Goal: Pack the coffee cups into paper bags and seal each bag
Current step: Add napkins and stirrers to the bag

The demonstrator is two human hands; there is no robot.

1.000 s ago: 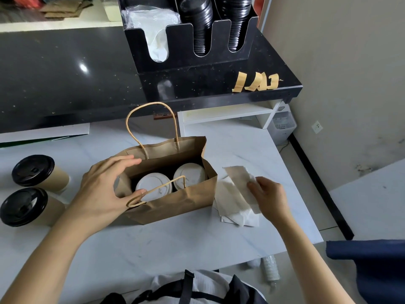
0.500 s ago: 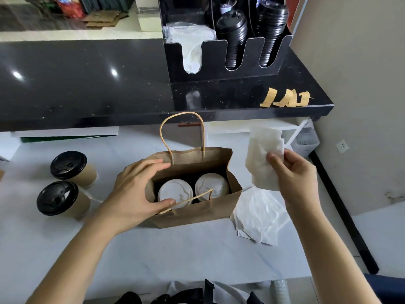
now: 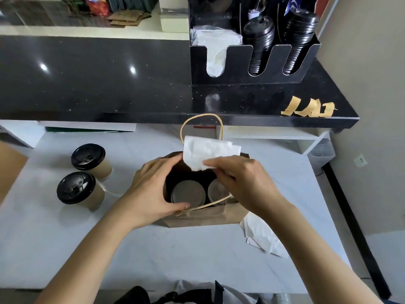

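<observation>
- The brown paper bag [image 3: 203, 217] is seen standing open on the white table [image 3: 175, 255], just in front of the black counter [image 3: 87, 80].
- Two white-lidded cups [image 3: 188, 192] are seated side by side inside the bag; the right one is partly hidden under the wrist.
- The bag's left rim is gripped by the left hand [image 3: 149, 194], thumb on the near edge, fingers curled over the far edge.
- A white napkin [image 3: 208, 151] is pinched by the right hand [image 3: 243, 183] and held right above the bag's mouth, in front of the far handle [image 3: 201, 126].
- The near handle [image 3: 210, 204] is seen lying across the bag's opening.
- Two black-lidded cups [image 3: 87, 159] are standing on the table to the left, well apart from the bag.
- More napkins [image 3: 260, 235] are lying by the bag's right corner.
- A black lid holder [image 3: 252, 62] and strips of tan tape [image 3: 311, 109] are sitting on the counter.
</observation>
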